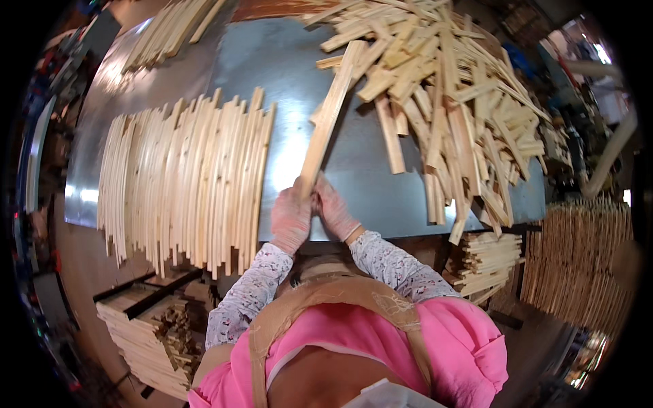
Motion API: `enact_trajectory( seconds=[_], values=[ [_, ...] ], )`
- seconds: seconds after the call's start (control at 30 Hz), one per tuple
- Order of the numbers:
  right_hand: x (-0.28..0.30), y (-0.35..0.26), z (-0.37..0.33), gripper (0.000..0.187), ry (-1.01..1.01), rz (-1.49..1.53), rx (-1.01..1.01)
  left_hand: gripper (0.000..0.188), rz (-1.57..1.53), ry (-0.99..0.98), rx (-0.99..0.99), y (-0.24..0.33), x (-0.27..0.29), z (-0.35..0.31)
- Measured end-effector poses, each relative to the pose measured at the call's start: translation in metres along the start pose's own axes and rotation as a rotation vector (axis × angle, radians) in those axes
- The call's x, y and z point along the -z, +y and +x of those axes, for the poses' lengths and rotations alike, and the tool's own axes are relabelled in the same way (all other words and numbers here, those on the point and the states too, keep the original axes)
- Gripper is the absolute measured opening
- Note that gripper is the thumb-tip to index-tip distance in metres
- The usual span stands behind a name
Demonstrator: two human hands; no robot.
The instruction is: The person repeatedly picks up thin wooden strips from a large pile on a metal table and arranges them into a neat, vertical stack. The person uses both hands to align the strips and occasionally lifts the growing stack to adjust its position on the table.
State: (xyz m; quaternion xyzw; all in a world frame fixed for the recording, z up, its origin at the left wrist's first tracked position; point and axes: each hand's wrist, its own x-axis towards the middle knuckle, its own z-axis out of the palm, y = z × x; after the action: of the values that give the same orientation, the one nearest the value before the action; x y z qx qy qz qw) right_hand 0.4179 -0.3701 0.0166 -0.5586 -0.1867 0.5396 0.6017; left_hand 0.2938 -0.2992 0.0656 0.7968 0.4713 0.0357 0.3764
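Both hands wear pale pinkish gloves and meet at the near edge of a metal-topped table (354, 197). Between them a long wooden strip (331, 109) is gripped by its near end, slanting away and to the right over the tabletop. My left hand (291, 216) is wrapped round the strip's end from the left. My right hand (333, 209) closes on the same end from the right; its fingertips are partly hidden. To the left lies a row of wooden strips (183, 177), set side by side with uneven ends.
A jumbled heap of wooden strips (449, 88) covers the table's right side, some overhanging its front edge. More strips (170, 30) lie at the far left. Stacks of wood stand below at left (139, 343) and right (486, 265), with a tall stack (575, 265) farther right.
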Motion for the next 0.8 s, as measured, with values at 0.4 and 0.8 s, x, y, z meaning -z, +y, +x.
enact_trajectory(
  seconds=[0.4, 0.8],
  values=[
    [0.442, -0.091, -0.286, 0.041, 1.215, -0.417, 0.363, 0.088, -0.287, 0.323, -0.121, 0.022, -0.072, 0.362],
    [0.731, 0.185, -0.455, 0.046, 2.123, -0.255, -0.251, 0.048, -0.228, 0.025, 0.084, 0.108, -0.204, 0.253]
  ],
)
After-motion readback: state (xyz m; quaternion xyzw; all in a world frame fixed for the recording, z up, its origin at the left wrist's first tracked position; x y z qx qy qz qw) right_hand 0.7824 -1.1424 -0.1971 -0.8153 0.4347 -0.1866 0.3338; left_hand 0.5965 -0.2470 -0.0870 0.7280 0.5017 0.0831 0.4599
